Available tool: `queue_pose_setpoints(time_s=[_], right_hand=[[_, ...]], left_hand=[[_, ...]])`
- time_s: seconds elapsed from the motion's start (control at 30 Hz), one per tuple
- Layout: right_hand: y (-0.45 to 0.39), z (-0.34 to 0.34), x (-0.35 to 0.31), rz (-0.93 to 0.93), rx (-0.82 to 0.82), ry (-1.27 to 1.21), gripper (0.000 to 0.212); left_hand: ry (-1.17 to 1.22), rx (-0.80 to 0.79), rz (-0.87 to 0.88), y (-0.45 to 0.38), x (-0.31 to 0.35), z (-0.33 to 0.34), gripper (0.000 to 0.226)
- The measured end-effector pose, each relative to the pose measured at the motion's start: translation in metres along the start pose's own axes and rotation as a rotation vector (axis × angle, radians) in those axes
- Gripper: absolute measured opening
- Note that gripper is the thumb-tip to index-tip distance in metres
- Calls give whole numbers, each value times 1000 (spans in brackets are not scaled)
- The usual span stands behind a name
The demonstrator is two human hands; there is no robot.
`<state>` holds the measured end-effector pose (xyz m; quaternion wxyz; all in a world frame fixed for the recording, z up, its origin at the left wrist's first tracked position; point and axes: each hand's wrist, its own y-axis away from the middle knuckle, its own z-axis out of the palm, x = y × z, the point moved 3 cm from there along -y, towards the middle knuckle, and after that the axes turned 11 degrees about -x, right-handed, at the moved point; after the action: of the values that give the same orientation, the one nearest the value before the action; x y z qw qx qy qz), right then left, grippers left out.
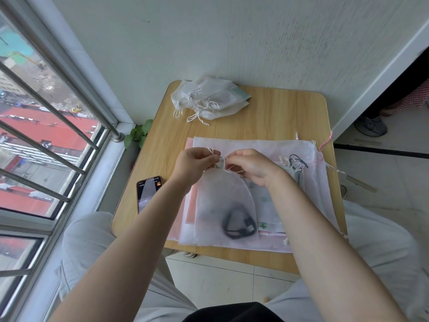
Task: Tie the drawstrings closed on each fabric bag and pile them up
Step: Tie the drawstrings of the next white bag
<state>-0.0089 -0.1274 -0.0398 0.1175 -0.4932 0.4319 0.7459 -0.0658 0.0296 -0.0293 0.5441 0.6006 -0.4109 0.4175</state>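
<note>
A person sits at a small wooden table [267, 117] set against a wall. Both hands meet over the gathered neck of a sheer white bag [226, 201] that lies on a flat stack of untied bags [267, 147] near the front edge. The left hand [193, 162] pinches one drawstring [211, 150], with a short loop sticking up above its fingers. The right hand [251, 166] pinches the other string just beside it, fingers curled. The two hands are almost touching at the neck of the bag. A dark coiled cable [239, 225] shows through the fabric low in the bag.

At the far left corner of the table lies a pile of tied bags [209, 98], their cords trailing toward the middle. A phone [147, 194] lies screen up at the left edge, beside the left forearm. A window [41, 135] with metal bars is on the left.
</note>
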Motion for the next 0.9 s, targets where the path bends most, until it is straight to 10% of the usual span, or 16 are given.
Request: queue_pose_setpoints(time_s=[0.5, 0.9], right_hand=[[1, -11, 0, -252, 94, -920, 39], [5, -8, -11, -73, 189, 583, 20]], left_hand=[[-80, 24, -59, 2, -6, 1, 21], [-158, 167, -233, 3, -10, -24, 15]])
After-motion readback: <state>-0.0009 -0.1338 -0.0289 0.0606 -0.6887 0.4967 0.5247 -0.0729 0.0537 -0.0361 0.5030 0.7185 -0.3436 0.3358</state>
